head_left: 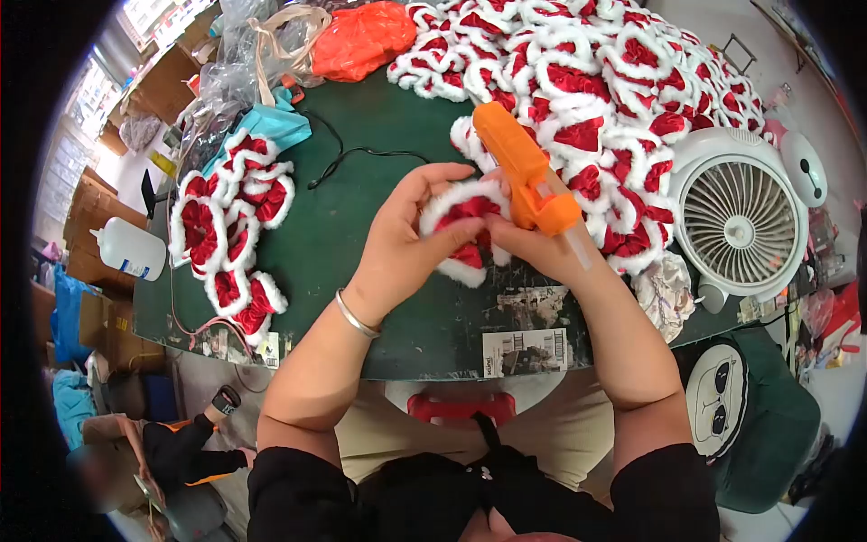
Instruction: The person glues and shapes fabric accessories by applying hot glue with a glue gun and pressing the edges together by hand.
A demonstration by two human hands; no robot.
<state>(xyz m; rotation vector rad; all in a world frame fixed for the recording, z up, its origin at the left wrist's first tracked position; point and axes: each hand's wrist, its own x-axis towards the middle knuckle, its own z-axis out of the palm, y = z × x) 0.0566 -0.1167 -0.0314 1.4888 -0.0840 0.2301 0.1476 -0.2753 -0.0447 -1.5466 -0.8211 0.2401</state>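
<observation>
Both of my hands meet over the table around a small red velvet piece with white fluffy trim (461, 212). My left hand (411, 226) is closed on its left side, thumb pressed onto the red cloth. My right hand (528, 242) grips an orange glue gun (517, 154), its nozzle end pointing away from me and a clear glue stick (576, 248) sticking out at the back. The right thumb also touches the trimmed piece. The gun hides most of the right fingers.
A large heap of similar red-and-white pieces (578, 81) covers the back right. More trimmed pieces (203, 230) lie at left. A white fan (741, 230) stands at right. A black cable (361, 152) crosses the green table (361, 108). Another person (181, 452) sits at lower left.
</observation>
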